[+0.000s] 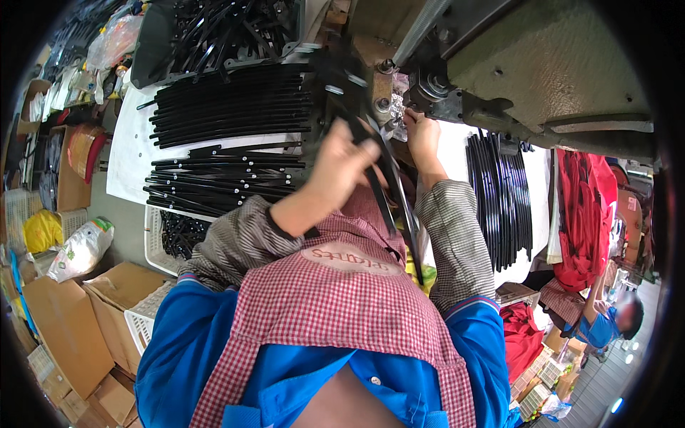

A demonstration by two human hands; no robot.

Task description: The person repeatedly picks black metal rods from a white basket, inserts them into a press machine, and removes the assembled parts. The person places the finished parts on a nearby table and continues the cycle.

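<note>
My left hand is closed around several black flat metal bars, joined or bundled together. They are blurred and hang down in front of my apron. My right hand reaches to a pile of small shiny metal fasteners beside a machine's bolted bracket. Its thumb and fingers are pinched together, and I cannot tell whether a piece is between them. To the left, long black tubes lie in a stack. Nearer me is a group of black bars with silver rivets.
A green machine body overhangs the upper right. More black bars lie on the white tabletop. A dark bin of loose strips stands at upper left. Cardboard boxes sit lower left; another person is at far right.
</note>
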